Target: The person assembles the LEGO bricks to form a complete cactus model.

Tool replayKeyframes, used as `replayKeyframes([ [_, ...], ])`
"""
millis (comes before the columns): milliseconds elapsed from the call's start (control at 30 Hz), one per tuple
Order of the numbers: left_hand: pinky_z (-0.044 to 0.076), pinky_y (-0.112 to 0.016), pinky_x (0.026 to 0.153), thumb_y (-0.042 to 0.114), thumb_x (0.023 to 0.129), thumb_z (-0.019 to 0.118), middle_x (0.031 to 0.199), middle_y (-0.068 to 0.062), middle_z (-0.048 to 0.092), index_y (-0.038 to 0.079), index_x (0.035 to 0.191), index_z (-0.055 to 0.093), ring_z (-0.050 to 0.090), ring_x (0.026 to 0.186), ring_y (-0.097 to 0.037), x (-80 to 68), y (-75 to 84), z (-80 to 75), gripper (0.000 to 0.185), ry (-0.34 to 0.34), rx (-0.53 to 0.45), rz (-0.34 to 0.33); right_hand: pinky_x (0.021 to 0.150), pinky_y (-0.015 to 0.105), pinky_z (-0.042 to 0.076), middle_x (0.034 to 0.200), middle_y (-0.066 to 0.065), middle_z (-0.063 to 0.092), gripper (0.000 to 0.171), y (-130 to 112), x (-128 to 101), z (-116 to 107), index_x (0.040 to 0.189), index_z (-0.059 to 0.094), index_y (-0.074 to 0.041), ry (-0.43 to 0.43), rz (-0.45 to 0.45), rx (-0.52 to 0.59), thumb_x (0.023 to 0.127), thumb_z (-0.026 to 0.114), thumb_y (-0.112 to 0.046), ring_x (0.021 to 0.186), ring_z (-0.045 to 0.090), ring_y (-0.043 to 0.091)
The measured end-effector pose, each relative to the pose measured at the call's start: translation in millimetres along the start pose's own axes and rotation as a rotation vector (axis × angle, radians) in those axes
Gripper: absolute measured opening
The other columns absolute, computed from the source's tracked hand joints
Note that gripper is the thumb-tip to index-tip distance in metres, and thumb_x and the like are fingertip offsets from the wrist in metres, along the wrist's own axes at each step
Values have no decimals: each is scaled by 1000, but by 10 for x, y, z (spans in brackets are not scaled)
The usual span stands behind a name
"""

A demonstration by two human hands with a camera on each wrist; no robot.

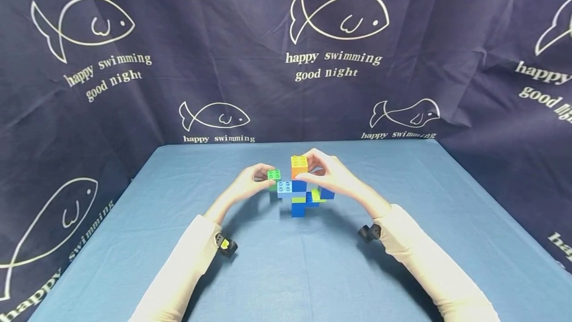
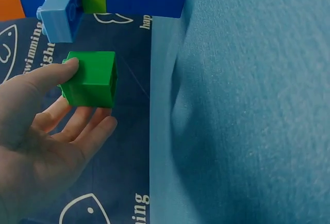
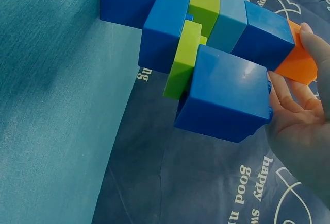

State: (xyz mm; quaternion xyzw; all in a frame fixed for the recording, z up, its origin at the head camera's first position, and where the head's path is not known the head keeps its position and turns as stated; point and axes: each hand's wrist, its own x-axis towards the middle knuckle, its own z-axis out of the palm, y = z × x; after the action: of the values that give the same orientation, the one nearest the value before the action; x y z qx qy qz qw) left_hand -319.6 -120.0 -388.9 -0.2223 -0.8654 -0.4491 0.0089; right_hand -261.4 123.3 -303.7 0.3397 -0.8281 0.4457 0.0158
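Observation:
My left hand (image 1: 248, 183) pinches a green toy brick (image 2: 92, 79) between thumb and fingers. In the left wrist view a gap separates this brick from the light blue brick (image 2: 61, 17) that juts out of a standing brick tower. My right hand (image 1: 334, 175) grips the orange brick (image 1: 299, 163) at the tower's top. Under it come a dark blue brick (image 3: 268, 34), the light blue one, a lime brick (image 3: 204, 9) and blue bricks (image 1: 298, 209) at the base. On the right side a thin lime brick (image 3: 183, 62) carries another blue brick (image 3: 227, 90).
A blue cloth (image 1: 286, 272) covers the table under the tower. Behind it and at both sides hangs a dark curtain (image 1: 268, 78) with white fish drawings and lettering. Each wrist wears a small black camera, on the left (image 1: 227, 247) and on the right (image 1: 370, 232).

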Motion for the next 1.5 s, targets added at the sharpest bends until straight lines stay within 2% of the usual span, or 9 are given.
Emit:
replayKeyframes([
  [133,47,-31,79,26,77,66,104,-4,61,15,112,57,59,93,-18,-20,40,-25,38,21,-6,13,75,32,51,89,5,60,32,59,19,2,102,49,-8,3,-3,8,76,67,-15,83,58,21],
  [433,48,-31,79,29,77,66,108,-7,58,14,119,53,58,95,-18,-65,103,-77,46,73,-31,17,75,32,51,87,-3,60,35,349,79,37,101,49,-19,15,-10,2,74,68,-32,80,58,11],
  [567,48,-30,80,34,76,66,108,-6,58,17,119,53,58,95,-17,-81,112,-91,47,113,-60,1,74,29,51,86,-3,59,35,337,75,46,100,49,-19,19,-12,-6,74,68,-32,80,58,10],
  [733,48,-27,81,30,76,66,100,-6,60,16,113,56,57,92,-15,-103,170,-115,41,143,-133,31,74,30,51,87,2,60,32,167,39,31,100,49,-12,16,-9,-1,76,68,-21,81,59,16],
  [867,48,-29,82,21,78,66,98,-10,60,11,111,57,57,91,-19,-167,314,-149,37,144,-180,61,74,32,51,87,5,60,30,41,14,17,99,49,-9,15,-3,-3,76,68,-15,81,58,21],
  [1067,48,-26,80,15,78,65,101,-11,60,6,111,56,57,91,-19,-264,485,-175,35,115,-184,100,75,34,51,86,4,60,30,12,5,15,100,49,-8,9,5,-4,76,67,-15,81,58,21],
  [1233,48,-29,81,13,77,66,103,-10,61,7,110,56,57,91,-19,-293,516,-164,35,76,-197,117,75,34,51,87,4,59,31,24,0,15,100,49,-9,7,-1,3,76,67,-15,82,58,21],
  [1367,48,-35,82,13,76,67,102,-9,61,7,109,56,57,89,-18,-298,520,-156,34,68,-188,134,75,35,50,87,5,59,30,27,3,14,100,49,-9,6,0,0,77,67,-15,82,58,21],
  [1500,48,-34,81,13,76,67,100,-8,61,8,108,56,57,88,-17,-300,517,-155,34,66,-186,140,75,34,51,87,4,59,30,30,11,12,100,49,-9,7,-2,-9,77,67,-16,82,58,21],
])
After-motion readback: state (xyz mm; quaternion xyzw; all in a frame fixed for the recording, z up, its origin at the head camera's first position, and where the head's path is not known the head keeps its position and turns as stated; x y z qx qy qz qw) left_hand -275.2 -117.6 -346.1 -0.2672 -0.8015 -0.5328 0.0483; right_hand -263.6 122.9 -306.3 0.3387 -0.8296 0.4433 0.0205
